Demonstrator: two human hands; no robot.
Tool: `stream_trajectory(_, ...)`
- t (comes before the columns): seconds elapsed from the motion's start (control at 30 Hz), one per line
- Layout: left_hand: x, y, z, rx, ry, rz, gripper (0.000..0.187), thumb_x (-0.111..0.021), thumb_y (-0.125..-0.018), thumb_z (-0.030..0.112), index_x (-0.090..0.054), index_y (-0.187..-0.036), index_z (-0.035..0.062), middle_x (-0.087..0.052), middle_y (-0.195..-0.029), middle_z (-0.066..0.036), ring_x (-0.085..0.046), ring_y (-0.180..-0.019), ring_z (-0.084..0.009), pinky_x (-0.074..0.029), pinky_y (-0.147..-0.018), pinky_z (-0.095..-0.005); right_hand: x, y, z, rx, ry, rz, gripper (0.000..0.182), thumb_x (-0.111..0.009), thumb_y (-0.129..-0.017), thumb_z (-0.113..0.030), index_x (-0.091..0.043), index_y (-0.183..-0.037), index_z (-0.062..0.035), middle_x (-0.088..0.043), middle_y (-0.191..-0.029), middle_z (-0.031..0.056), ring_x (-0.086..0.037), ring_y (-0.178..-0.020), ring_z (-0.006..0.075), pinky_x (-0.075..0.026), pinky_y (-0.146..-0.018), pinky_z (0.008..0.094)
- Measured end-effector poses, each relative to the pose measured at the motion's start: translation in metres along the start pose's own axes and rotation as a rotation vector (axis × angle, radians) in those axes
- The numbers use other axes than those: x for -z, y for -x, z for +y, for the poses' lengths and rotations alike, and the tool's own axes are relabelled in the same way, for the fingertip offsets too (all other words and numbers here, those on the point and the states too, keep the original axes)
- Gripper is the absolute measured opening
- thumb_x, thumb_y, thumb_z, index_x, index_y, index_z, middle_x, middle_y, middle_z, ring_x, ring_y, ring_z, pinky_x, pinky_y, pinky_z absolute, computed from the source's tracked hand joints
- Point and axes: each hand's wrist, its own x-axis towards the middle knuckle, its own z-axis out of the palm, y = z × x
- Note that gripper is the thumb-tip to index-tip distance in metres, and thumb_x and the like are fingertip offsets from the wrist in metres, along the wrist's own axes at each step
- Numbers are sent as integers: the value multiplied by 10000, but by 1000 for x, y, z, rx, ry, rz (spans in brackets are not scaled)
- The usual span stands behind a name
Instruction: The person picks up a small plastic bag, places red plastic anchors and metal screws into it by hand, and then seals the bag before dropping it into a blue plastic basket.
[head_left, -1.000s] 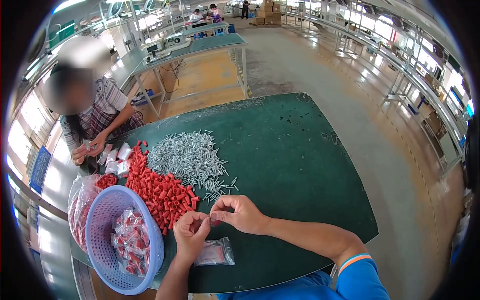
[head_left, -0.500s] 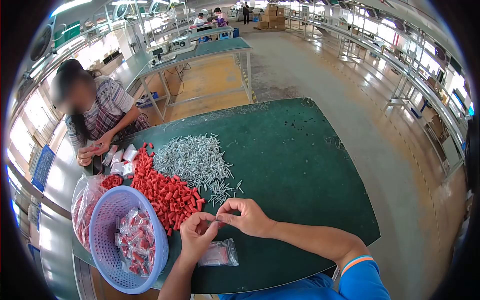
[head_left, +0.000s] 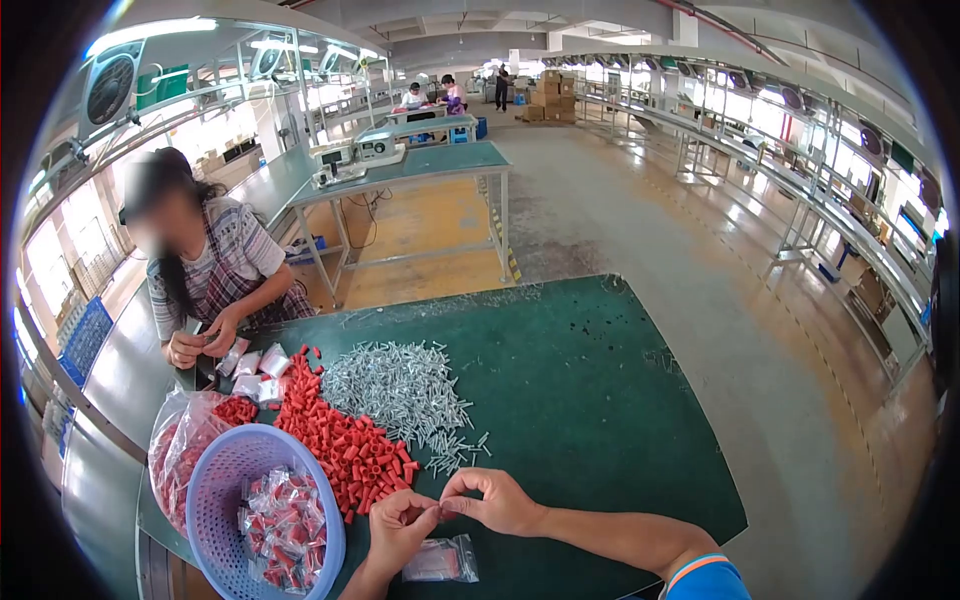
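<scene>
My left hand (head_left: 398, 532) and my right hand (head_left: 497, 503) meet over the near part of the green table, fingertips pinched together. Whatever sits between the fingers is too small to make out. Just below them lies a stack of clear zip bags (head_left: 442, 560). Beyond my left hand spreads a heap of red plastic caps (head_left: 345, 440), touching a pile of silver screws (head_left: 395, 392). To the left stands a lilac perforated basket (head_left: 205, 498), holding several filled bags (head_left: 288, 530) with red pieces inside.
A big clear bag (head_left: 178, 450) of red pieces leans behind the basket. Small packed bags (head_left: 248, 375) lie near a co-worker (head_left: 225, 245) seated at the left, hands together. The green tabletop (head_left: 590, 400) ends at a right edge beside the aisle.
The camera view has tilted up, so the table appears lower. My hands stay pinched together above the zip bags. The co-worker's hands remain close together.
</scene>
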Motion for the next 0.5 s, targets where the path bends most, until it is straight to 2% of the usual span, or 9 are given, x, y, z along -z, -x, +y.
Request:
stream_trajectory(0.13, -1, -1, -4, 27, 0, 15, 18, -646, -766, -21, -633, -767, -9, -600, -661, 22, -502, -578, 7, -372, -495, -144, 3, 0, 2, 41, 113, 18, 193, -615, -852, -203, -605, -842, -11, -599, -819, 39, -570, -782, 108, -451, -722, 251)
stream_trajectory(0.23, -4, -1, -1, 33, 73, 16, 24, -647, -772, -21, -632, -788, -13, -614, -676, 14, -524, -585, -1, -389, -508, -137, 6, 0, 3, 44, 96, 41, 194, -614, -855, -205, -608, -849, -11, -607, -825, 32, -571, -788, 102, -451, -727, 245)
stream_trajectory(0.3, -7, 0, -3, 69, 159, 29, 37, -652, -776, -17, -625, -801, -18, -610, -684, 20, -517, -581, 4, -374, -501, -128, 7, 1, 4, -42, -23, 31, 146, -631, -837, -150, -622, -861, -6, -628, -804, 34, -579, -761, 87, -461, -707, 239)
stream_trajectory(0.4, -4, 3, -5, 97, -96, 32, 49, -667, -761, 1, -636, -798, 5, -605, -687, 21, -497, -574, -16, -367, -492, -163, 3, 3, 14, -29, -4, 8, 171, -638, -838, -178, -631, -871, -11, -634, -823, 30, -574, -786, 76, -458, -719, 232)
stream_trajectory(0.47, -1, 0, -27, -193, -375, 10, 43, -659, -790, 35, -636, -826, 39, -599, -698, -52, -551, -635, -98, -453, -585, -228, 3, 4, 13, -32, -13, 4, 196, -639, -839, -205, -632, -874, -12, -634, -819, 25, -572, -785, 74, -457, -722, 230)
stream_trajectory(0.5, -2, -1, -31, -181, -300, 38, 37, -661, -771, 15, -628, -779, 1, -588, -691, -30, -545, -626, -91, -443, -570, -226, 4, 4, 10, -22, 42, -11, 210, -636, -842, -217, -631, -891, -13, -628, -826, 17, -570, -788, 74, -454, -726, 229)
